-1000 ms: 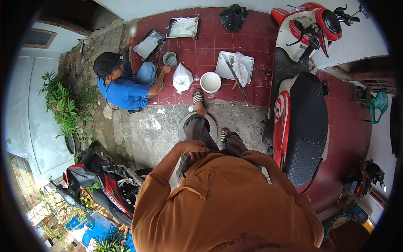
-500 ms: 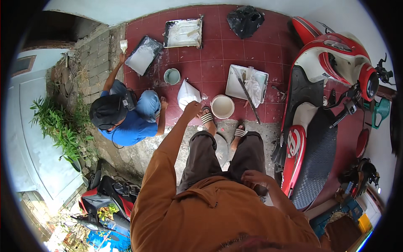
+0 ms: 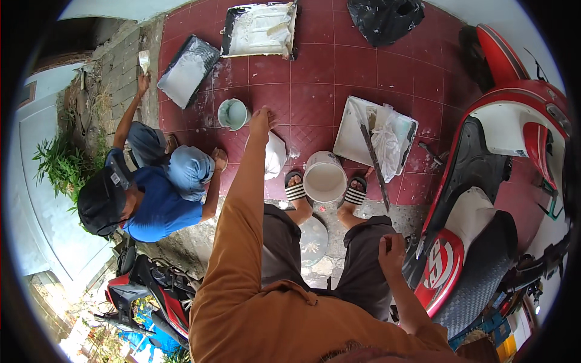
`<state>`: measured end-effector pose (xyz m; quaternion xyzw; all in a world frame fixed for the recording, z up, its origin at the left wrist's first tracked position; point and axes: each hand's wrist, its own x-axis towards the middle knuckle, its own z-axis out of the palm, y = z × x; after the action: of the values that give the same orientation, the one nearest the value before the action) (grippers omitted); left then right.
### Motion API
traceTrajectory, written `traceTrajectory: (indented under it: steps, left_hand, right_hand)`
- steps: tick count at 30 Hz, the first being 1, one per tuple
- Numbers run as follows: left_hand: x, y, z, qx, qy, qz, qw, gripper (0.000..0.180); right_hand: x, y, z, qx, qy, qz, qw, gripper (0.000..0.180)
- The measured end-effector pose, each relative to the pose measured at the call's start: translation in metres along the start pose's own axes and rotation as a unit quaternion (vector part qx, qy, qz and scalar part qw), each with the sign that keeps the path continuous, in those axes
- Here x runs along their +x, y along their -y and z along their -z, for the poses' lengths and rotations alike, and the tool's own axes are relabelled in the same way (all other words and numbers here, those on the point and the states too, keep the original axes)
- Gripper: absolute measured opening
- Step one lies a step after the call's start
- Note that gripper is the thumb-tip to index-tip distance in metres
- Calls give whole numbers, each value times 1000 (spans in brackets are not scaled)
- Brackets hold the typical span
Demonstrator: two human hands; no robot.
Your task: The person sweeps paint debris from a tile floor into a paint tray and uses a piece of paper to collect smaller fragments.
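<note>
My left hand (image 3: 262, 120) reaches out over the white sack (image 3: 275, 158) on the red tiles, with its fingers loosely apart and nothing visible in them. Close to its left stands a small pale green bucket (image 3: 233, 114). Above my right thigh, my right hand (image 3: 392, 251) is loosely curled, with nothing showing in it. Between my sandalled feet sits a white bucket (image 3: 325, 177) of pale liquid. To its right lies a white tray (image 3: 350, 134) bearing a crumpled white plastic bag (image 3: 386, 142) and a dark stick (image 3: 372, 157).
At left a co-worker in a blue shirt (image 3: 158, 202) crouches, holding out a paintbrush (image 3: 144, 62). Two paint-smeared trays (image 3: 184, 75) and a black plastic bag (image 3: 387, 21) lie farther back. A red-and-white scooter (image 3: 445, 257) stands at right, another motorbike (image 3: 160, 287) at lower left.
My left hand has moved forward and left, past the sack toward the small bucket. My right hand has shifted right and forward, away from my waist. The view has moved, and my feet are closer together.
</note>
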<state>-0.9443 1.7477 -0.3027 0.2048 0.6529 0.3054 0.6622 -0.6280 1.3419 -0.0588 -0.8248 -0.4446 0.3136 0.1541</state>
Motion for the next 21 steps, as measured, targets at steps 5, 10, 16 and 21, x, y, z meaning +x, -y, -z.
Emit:
traceTrajectory:
  steps: [5,10,16,21]
  left_hand:
    - [120,39,-42,-9,-35,-13,999,40]
    - [227,40,-62,-65,-54,-79,993,57]
    - [303,9,-102,-175,-78,-78,978,61]
    - [351,-3,-86,-196,-10,-158,968,39]
  right_hand:
    - [40,-36,-6,16,-35,-3,999,5]
    - [81,-51,-13,17,-72,3,997,4]
    - [106,-78,-41,-33,-135,22,990,8]
    - [119,-86,-57,-49,-167,60,983,7]
